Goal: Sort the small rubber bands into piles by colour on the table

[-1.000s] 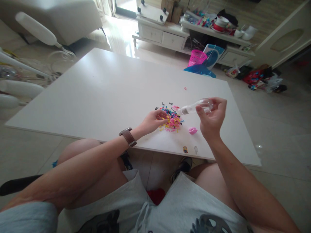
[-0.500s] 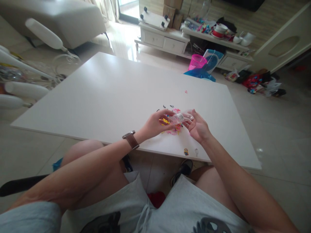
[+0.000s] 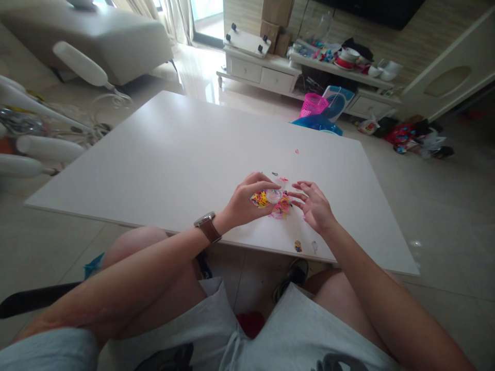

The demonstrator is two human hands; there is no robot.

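My left hand [image 3: 251, 196] is wrapped round a small clear plastic bottle [image 3: 274, 195], whose round end faces up toward me. Beneath and around it lies a pile of tiny colourful pieces [image 3: 284, 207], mostly pink and yellow, that look like small rubber bands; my fingers hide part of it. Just right of the bottle, my right hand [image 3: 315, 206] is open with its fingers spread, over the pile's right edge and holding nothing. Nearer the table edge lie a small yellow and blue cartoon figure [image 3: 297, 246] and a small clear piece [image 3: 314, 247].
The white table [image 3: 185, 154] stretches out in front of me. Dark hair clips or loops [image 3: 274, 173] and a small pink piece [image 3: 296, 151] lie beyond the pile. Past the table are a pink basket [image 3: 313, 105] and a white cabinet [image 3: 259, 74]. White chairs [image 3: 50, 148] stand at left.
The clear bottle was lying sideways between both hands; now its round end points up in my left hand. My right hand has let go of it and moved slightly away.
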